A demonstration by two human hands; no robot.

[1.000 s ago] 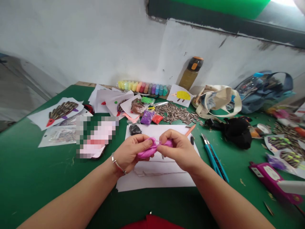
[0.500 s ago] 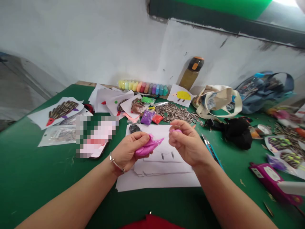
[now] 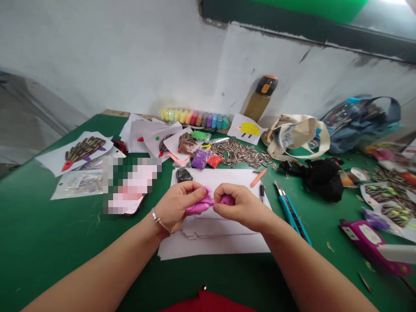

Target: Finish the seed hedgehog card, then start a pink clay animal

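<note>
Clearly, your left hand [image 3: 180, 203] and right hand [image 3: 242, 207] both grip pink clay [image 3: 199, 207], which looks light, soft and easily torn, so hold it by its thicker body.

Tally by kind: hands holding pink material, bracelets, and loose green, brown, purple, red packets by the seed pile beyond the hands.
Hands holding pink material: 2 (left hand, right hand)
Bracelet: 1
Green packet: 1
Brown packet: 1
Purple packet: 1
Red packet: 1
Total: 7
</note>
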